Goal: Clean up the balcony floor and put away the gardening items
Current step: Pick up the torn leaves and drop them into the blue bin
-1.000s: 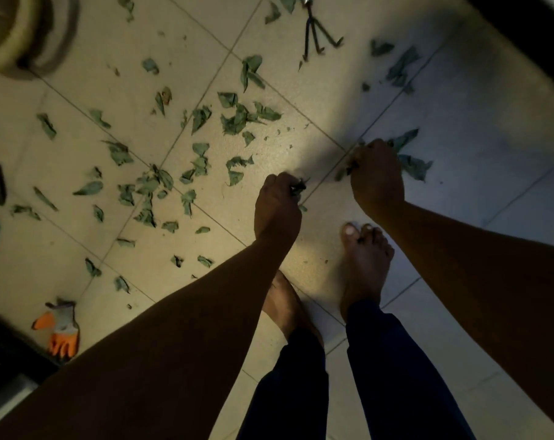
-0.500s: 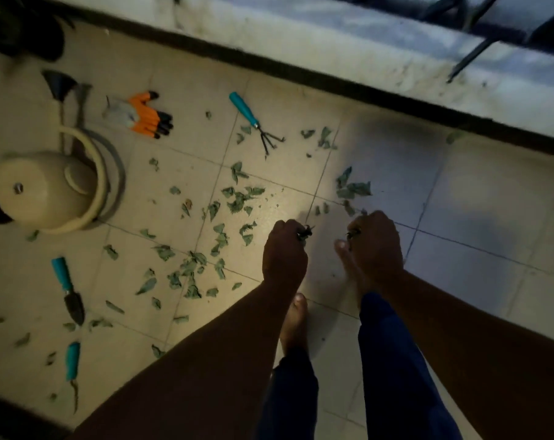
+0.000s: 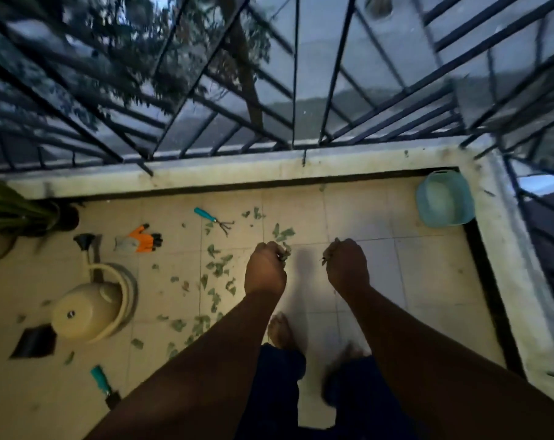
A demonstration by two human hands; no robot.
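Torn green leaf scraps [image 3: 217, 269] scattered over cream tile floor [image 3: 428, 281], mostly left of centre. Left hand [image 3: 265, 274] & right hand [image 3: 347, 268] each clenched round small bunch of scraps. Prob v. light, limp, crumbly; pinch in clusters w/ fingertips. Teal plastic basin [image 3: 443, 198] in far right corner. No legible writing.

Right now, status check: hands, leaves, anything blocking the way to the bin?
Left hand and right hand each grip leaf scraps. Many leaves on floor at left. Teal basin in far right corner, tiles toward it bare.
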